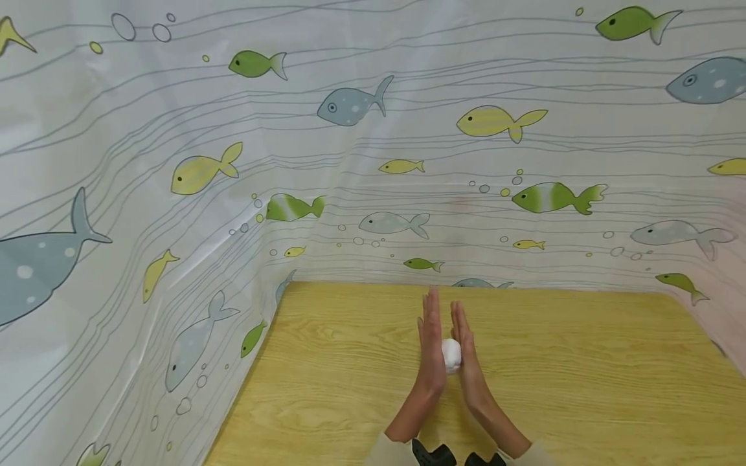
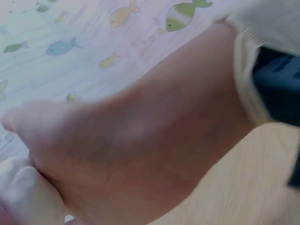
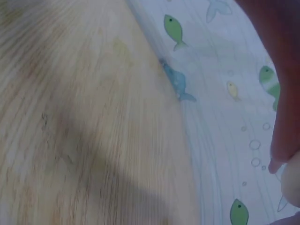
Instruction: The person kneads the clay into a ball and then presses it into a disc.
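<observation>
Between my two palms sits a white ball (image 1: 451, 356) that looks like soft clay or dough. My left hand (image 1: 431, 349) presses it from the left, fingers straight and pointing away from me. From the other side my right hand (image 1: 468, 356) presses against it, its fingers straight as well. In the left wrist view the white ball (image 2: 28, 192) shows creases on its surface, beside the base of the left hand (image 2: 108, 150). Only a sliver of the ball (image 3: 291, 180) shows at the right edge of the right wrist view.
Both hands are above a wooden table (image 1: 350, 362) with yellowish grain. A white sheet (image 1: 326, 149) printed with fish and wavy lines stands behind and to the left of the table. Dark straps (image 1: 434, 453) sit at the cuffs of light sleeves.
</observation>
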Demonstrator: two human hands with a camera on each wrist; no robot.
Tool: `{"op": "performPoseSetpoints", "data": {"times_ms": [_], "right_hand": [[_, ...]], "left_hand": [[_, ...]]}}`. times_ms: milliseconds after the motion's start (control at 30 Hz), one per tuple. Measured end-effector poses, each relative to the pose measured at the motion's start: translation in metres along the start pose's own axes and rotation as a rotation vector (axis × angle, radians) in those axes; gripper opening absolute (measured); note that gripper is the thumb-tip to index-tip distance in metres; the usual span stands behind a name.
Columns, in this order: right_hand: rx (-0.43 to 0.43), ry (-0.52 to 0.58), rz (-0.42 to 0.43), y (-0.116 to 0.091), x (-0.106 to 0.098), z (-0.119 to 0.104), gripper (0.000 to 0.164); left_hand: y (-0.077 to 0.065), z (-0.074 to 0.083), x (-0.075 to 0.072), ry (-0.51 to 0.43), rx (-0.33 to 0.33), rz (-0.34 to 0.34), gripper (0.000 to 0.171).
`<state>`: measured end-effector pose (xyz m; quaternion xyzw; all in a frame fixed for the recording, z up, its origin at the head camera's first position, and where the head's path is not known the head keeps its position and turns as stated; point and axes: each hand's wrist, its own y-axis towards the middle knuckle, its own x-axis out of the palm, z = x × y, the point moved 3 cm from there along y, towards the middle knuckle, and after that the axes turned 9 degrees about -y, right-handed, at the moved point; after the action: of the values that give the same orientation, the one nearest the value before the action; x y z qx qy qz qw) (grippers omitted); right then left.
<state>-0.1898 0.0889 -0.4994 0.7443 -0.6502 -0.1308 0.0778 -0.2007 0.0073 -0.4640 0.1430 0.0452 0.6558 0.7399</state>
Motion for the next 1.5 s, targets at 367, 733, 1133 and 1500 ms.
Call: {"op": "performPoseSetpoints", "data": {"times_ms": [367, 733, 1133, 1500], "right_hand": [[0.097, 0.021, -0.089, -0.008, 0.015, -0.017, 0.057], [-0.019, 0.125, -0.075, -0.014, 0.018, -0.032, 0.055], [-0.065, 0.08, -0.01, -0.012, 0.013, -0.05, 0.055], [-0.2, -0.131, 0.097, 0.001, 0.006, -0.049, 0.057]], "left_hand": [[0.008, -0.006, -0.015, -0.022, -0.003, 0.059, 0.059], [0.009, -0.013, -0.025, 0.02, -0.046, 0.08, 0.058], [0.0, -0.012, -0.016, -0.073, -0.115, 0.016, 0.06], [-0.009, -0.017, -0.005, -0.069, -0.164, -0.043, 0.062]]}}
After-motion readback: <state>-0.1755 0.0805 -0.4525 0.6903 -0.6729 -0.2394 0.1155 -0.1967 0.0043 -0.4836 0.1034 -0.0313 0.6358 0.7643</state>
